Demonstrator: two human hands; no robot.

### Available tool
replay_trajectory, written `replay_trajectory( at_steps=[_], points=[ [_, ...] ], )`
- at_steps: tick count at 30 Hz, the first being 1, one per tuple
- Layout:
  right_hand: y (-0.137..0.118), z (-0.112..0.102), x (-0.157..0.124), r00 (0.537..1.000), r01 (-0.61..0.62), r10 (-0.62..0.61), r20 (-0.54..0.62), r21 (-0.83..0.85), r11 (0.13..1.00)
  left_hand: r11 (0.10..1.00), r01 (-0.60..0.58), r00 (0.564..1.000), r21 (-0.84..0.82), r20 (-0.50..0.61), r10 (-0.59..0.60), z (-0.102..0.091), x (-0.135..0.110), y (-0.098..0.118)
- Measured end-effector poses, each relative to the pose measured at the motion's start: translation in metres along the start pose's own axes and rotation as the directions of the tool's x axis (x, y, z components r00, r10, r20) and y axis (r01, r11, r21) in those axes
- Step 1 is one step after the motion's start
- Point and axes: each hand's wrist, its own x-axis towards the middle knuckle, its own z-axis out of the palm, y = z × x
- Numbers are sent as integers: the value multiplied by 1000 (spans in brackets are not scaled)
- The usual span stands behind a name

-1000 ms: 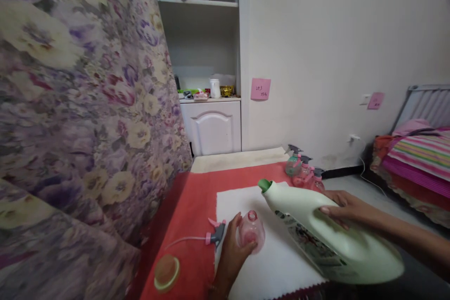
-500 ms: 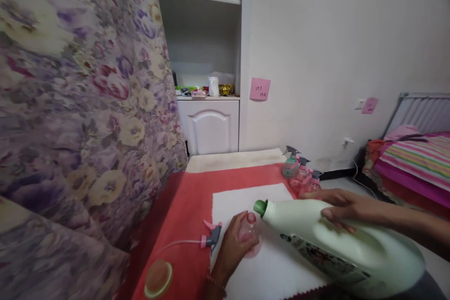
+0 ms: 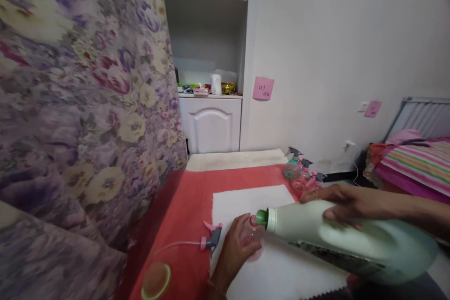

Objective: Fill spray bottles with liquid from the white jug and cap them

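Note:
My right hand (image 3: 339, 200) grips the upper side of a big pale green jug (image 3: 351, 239), tipped nearly flat. Its green spout (image 3: 262, 217) touches the open neck of a small clear pink bottle (image 3: 253, 239). My left hand (image 3: 237, 243) is wrapped round that bottle, which stands on a white cloth (image 3: 246, 201). A pink and grey spray head (image 3: 210, 239) with a thin white tube lies just left of my left hand, on the red cloth (image 3: 197, 197).
Three small spray bottles (image 3: 304, 176) stand at the far right edge of the red cloth. A round lid (image 3: 155, 281) lies at the near left. A flowered curtain (image 3: 80, 103) hangs close on the left. A white cupboard (image 3: 211, 122) and a bed (image 3: 411, 159) stand behind.
The jug has tipped lower and its spout has come down onto the small bottle's neck. My left hand has kept hold of the bottle.

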Motion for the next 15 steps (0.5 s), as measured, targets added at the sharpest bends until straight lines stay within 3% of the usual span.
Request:
replay_trajectory(
  at_steps=[3,15],
  points=[
    [-3,-2,3,992,-31,39,121,-67,997,1000,8,1000,2,-3,-8,0,0,2],
    [-16,-10,9,988,-37,51,148,-98,994,999,8,1000,35,-10,-8,0,1,5]
  ],
)
